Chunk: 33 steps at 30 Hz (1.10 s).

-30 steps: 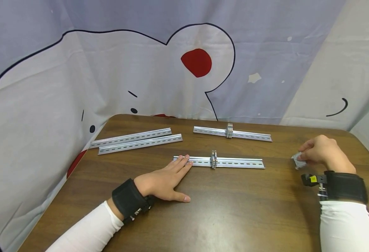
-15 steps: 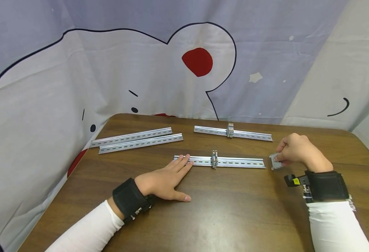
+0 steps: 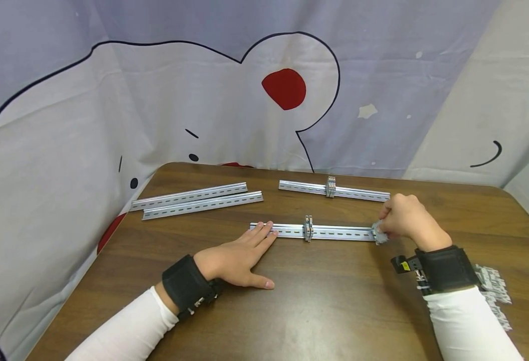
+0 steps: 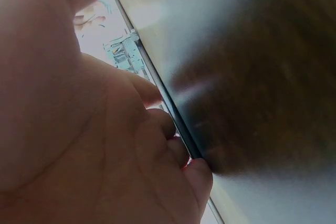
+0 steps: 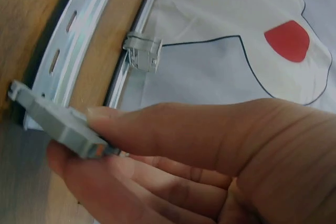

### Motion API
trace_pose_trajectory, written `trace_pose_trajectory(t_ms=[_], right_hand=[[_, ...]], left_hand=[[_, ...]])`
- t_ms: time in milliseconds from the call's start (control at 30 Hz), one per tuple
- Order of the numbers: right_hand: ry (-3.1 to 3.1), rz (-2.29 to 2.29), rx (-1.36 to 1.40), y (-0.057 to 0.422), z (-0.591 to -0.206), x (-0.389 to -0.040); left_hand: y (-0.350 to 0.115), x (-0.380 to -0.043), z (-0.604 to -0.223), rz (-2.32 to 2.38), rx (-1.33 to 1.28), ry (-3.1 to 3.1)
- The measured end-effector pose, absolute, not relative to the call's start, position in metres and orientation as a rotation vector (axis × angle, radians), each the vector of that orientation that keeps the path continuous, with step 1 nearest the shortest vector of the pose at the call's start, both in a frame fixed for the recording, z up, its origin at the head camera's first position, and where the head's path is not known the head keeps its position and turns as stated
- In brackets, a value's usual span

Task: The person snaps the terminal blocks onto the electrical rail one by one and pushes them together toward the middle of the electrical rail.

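My left hand (image 3: 236,259) lies flat with straight fingers, its fingertips resting on the left end of a slotted metal DIN rail (image 3: 345,233). Grey terminal blocks (image 3: 308,228) stand upright near that rail's middle. At its right end my right hand (image 3: 410,220) pinches a thin grey terminal block (image 5: 63,126) between thumb and fingers. In the right wrist view the block is tilted and overlaps the rail (image 5: 79,30); whether it touches cannot be told. My left palm (image 4: 79,145) fills much of the left wrist view, its fingers at the rail's edge.
Behind lies another rail (image 3: 359,194) with terminal blocks (image 3: 331,187) on it. Two bare rails (image 3: 201,204) lie side by side at the back left. Loose grey terminal blocks (image 3: 494,286) are piled beside my right wrist. A printed curtain (image 3: 178,100) hangs behind the wooden table (image 3: 291,316).
My right hand has moved left with the terminal block, from the table's right side to the rail's right end. The loose pile has come into view. My left hand stays in place.
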State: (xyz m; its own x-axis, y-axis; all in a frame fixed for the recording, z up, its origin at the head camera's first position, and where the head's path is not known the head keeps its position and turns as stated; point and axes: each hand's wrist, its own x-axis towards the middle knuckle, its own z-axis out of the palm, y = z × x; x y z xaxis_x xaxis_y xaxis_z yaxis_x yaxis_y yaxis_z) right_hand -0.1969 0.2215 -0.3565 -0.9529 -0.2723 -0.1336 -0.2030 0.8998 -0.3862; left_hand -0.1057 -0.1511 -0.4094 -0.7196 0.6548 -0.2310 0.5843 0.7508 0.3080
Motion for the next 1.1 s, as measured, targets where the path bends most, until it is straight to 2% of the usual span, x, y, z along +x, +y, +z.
trace_pose_trajectory(t_ms=[500, 1100], right_hand=[[3.145, -0.313, -0.558, 0.207, -0.365, -0.194], [3.005, -0.34, -0.485, 0.205, -0.36, -0.203]], left_hand=[[-0.149, -0.105, -0.407, 0.316, 0.966, 2.624], [-0.148, -0.105, -0.407, 0.299, 0.95, 2.62]])
